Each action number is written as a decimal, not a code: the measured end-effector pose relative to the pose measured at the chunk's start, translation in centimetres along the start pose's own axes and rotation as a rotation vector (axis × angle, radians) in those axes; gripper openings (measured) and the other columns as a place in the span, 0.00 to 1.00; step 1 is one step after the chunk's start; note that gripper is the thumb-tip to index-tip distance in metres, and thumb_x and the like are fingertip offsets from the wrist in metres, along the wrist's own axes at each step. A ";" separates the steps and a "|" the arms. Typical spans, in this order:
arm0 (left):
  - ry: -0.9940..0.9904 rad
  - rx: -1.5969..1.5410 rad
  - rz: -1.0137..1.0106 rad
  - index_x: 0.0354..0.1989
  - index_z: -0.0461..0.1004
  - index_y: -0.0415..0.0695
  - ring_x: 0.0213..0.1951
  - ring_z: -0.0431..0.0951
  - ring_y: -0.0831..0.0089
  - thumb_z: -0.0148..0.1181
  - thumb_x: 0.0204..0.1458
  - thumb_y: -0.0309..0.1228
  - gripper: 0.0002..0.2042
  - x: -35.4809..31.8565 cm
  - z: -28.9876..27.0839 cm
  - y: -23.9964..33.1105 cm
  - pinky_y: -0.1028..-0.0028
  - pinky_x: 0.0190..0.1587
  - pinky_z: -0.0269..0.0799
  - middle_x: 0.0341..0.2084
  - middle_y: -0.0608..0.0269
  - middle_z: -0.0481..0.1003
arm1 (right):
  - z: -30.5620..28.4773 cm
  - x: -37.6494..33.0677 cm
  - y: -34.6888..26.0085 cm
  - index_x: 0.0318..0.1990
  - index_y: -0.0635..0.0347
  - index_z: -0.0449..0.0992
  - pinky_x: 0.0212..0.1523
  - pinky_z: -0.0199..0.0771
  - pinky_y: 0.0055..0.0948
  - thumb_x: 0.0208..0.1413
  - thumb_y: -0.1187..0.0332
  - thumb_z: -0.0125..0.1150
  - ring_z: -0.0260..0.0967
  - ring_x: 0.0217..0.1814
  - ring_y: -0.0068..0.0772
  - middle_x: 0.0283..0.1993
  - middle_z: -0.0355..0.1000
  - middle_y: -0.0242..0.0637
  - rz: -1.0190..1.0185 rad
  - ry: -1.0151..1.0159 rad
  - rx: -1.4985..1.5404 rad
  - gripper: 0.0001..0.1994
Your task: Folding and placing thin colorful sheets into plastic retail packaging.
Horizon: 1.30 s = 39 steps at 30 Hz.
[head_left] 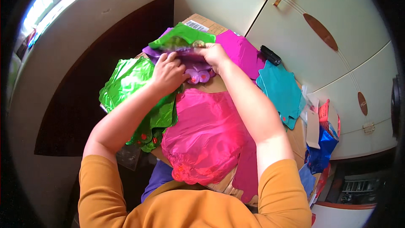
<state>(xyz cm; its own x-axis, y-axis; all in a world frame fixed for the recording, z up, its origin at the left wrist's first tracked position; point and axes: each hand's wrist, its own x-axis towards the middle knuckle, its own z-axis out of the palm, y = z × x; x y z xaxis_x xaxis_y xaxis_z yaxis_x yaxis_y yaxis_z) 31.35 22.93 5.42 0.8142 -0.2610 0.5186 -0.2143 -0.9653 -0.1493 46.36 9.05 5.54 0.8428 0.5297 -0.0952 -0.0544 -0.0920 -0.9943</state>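
At left lay glossy green foil (126, 78). Your left hand (169, 72) bent its fingers over the crumpled purple foil (196, 64), far-centre, its near lobes red-spotted; whether they pinched, I could not tell. Your right hand (214, 56) pinched its far edge. Teal sheets (280, 88) lay right.

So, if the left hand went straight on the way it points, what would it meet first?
The left hand would likely meet the purple foil first, then the green foil behind it; depth is unclear.
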 end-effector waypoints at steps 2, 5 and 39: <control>-0.101 0.006 -0.111 0.30 0.81 0.47 0.47 0.71 0.67 0.62 0.46 0.51 0.19 0.4 -0.4 1.1 0.59 0.55 0.59 0.33 0.65 0.77 | -2.7 2.8 -2.3 0.38 0.65 0.80 0.28 0.74 0.27 0.51 0.69 0.68 0.74 0.30 0.27 0.35 0.77 0.39 0.002 0.271 -0.062 0.10; -0.147 -0.068 -0.209 0.34 0.82 0.47 0.48 0.73 0.63 0.61 0.47 0.55 0.22 -0.3 -0.4 0.8 0.53 0.61 0.53 0.36 0.62 0.78 | -7.1 4.1 -9.6 0.33 0.64 0.77 0.11 0.65 0.31 0.50 0.69 0.67 0.69 0.17 0.31 0.23 0.72 0.38 0.050 0.500 0.147 0.08; -0.571 -1.172 -0.022 0.37 0.81 0.38 0.26 0.77 0.77 0.63 0.52 0.29 0.08 13.2 6.3 8.8 0.73 0.31 0.75 0.25 0.62 0.79 | -18.6 -9.5 2.9 0.43 0.60 0.81 0.41 0.73 0.23 0.54 0.70 0.65 0.71 0.35 0.16 0.35 0.80 0.28 -0.229 0.004 -0.606 0.10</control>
<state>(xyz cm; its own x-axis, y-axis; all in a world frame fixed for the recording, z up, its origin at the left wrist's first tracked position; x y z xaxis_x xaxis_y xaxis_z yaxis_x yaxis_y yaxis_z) 43.57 11.10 5.64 0.8743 -0.4839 0.0391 -0.3024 -0.4797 0.8236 48.17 -11.90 4.45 0.7993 0.5894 0.1173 0.4376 -0.4371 -0.7858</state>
